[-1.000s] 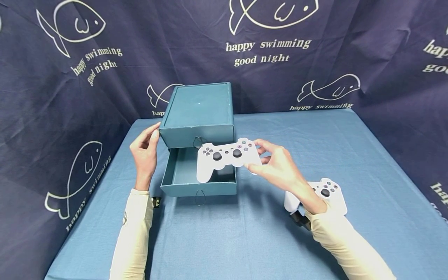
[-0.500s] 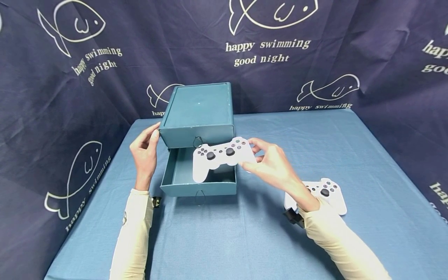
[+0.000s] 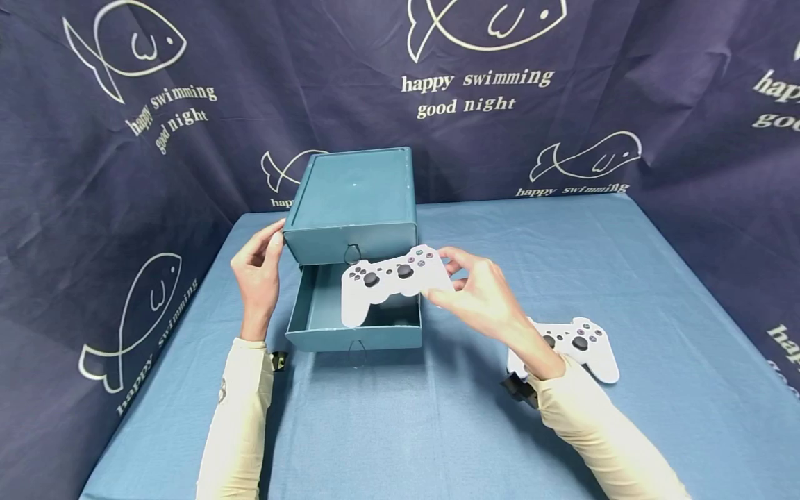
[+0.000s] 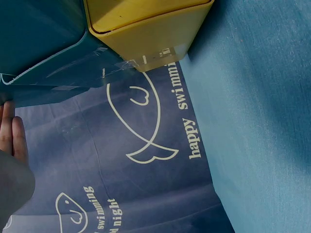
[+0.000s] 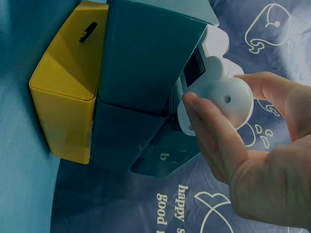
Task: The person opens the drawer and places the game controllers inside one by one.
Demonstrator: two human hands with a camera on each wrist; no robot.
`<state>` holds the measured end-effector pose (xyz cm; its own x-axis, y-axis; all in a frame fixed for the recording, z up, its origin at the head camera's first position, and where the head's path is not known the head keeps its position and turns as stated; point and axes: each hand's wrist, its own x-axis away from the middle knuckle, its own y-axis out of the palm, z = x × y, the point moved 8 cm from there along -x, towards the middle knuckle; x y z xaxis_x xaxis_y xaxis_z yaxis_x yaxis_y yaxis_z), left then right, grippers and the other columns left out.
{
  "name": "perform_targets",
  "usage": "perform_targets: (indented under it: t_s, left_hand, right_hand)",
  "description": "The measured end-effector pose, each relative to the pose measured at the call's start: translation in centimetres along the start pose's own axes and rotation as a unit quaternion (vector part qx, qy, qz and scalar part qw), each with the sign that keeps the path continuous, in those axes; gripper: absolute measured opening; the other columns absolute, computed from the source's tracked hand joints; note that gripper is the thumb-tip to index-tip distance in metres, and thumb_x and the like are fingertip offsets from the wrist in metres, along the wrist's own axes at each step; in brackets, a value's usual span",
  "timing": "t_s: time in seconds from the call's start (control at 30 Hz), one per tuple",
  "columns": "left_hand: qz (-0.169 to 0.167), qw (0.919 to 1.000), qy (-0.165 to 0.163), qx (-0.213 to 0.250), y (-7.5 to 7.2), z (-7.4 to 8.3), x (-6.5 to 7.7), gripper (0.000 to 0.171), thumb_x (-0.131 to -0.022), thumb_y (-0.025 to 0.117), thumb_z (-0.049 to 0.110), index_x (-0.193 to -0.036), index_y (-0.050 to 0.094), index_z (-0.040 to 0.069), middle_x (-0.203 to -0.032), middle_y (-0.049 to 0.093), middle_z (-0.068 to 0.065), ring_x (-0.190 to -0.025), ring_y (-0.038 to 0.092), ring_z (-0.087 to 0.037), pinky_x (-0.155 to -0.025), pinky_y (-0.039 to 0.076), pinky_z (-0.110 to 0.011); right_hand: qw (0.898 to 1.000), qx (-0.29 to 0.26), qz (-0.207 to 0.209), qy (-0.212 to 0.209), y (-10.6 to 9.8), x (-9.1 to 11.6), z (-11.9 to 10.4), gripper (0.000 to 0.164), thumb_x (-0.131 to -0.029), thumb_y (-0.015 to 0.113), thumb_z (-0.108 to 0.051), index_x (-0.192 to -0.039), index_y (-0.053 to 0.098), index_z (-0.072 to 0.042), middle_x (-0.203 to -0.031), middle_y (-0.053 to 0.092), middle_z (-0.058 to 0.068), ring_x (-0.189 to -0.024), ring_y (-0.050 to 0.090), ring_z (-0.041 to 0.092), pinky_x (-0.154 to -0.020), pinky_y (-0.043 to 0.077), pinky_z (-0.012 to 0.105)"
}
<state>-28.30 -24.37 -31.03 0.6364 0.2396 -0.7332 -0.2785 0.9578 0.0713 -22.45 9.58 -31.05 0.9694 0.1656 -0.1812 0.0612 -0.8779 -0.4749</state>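
Observation:
My right hand grips one handle of a white game controller; its other handle hangs over the pulled-out teal drawer. In the right wrist view, thumb and fingers stand on either side of the controller's rounded white grip. My left hand touches the left front corner of the teal drawer unit with its fingertips. The left wrist view shows straight fingers against the unit's side. A second white controller lies on the table, partly behind my right forearm.
Below the teal drawers, the wrist views show a yellow tier of the unit. Wire loop pulls hang on the drawer fronts. A dark blue curtain printed with fish surrounds the blue cloth-covered table.
My right hand has carried the controller a little left over the pulled-out drawer, tilting its left handle down slightly. The left hand and the drawer unit have stayed put.

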Motion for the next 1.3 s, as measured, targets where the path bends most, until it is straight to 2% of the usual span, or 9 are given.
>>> perform_targets:
  t_s: [0.33,0.83,1.3]
  left_hand:
    - [0.001,1.0,-0.008,0.001,0.0,-0.2,0.0,0.025,-0.098,0.066,0.003,-0.119,0.073,-0.009,-0.113,0.076,-0.01,-0.093,0.071,-0.012,-0.086,0.053,-0.024]
    - [0.004,0.9999,-0.007,0.007,0.0,-0.1,-0.1,0.025,-0.098,0.066,0.003,-0.119,0.073,-0.009,-0.113,0.076,-0.011,-0.094,0.072,-0.013,-0.087,0.053,-0.024]
    - [0.002,0.9999,-0.012,0.004,-0.1,-0.2,-0.1,0.025,-0.098,0.065,0.0,-0.119,0.073,-0.01,-0.114,0.075,-0.012,-0.096,0.071,-0.011,-0.088,0.052,-0.024]
  right_hand:
    - [1.0,0.02,-0.011,0.005,1.1,0.0,-0.2,0.056,-0.083,0.078,-0.018,-0.136,0.064,-0.009,-0.108,0.068,0.012,-0.088,0.074,0.024,-0.077,0.057,0.039]
    - [0.999,0.034,-0.014,-0.012,1.8,-0.4,-1.4,0.054,-0.082,0.078,-0.021,-0.134,0.065,-0.009,-0.109,0.069,0.011,-0.083,0.072,0.023,-0.072,0.056,0.038]
    - [0.997,0.073,-0.023,-0.032,3.1,-0.8,-1.9,0.054,-0.08,0.079,-0.02,-0.131,0.066,-0.009,-0.105,0.07,0.006,-0.079,0.068,0.018,-0.071,0.053,0.038]
